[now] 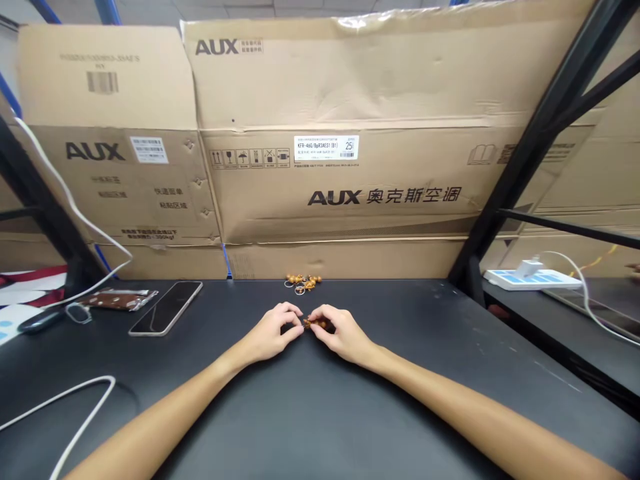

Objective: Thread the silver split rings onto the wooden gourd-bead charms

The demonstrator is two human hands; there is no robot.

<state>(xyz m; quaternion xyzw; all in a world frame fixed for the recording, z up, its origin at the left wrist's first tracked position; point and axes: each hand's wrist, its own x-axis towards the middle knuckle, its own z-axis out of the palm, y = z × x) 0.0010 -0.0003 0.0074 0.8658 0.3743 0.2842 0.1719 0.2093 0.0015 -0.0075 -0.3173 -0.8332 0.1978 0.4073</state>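
Note:
My right hand (345, 335) is closed on a small brown beaded keychain (316, 323), thumb and fingertips around it at the table surface. Part of the keychain is hidden by the fingers. Close to its left end is my left hand (270, 333), its fingers curved, with a gap between thumb and forefinger and nothing visible in it. Beyond both hands, near the back of the black table (310, 413), lies a small cluster of similar beaded keychains (310, 283) with metal rings.
To the left are a phone (167, 309), a brown packet (119, 299) and a white cable (83, 417). Large cardboard boxes (340, 87) stand along the back edge. A black metal post (520, 147) and a white power strip (545, 280) are at right.

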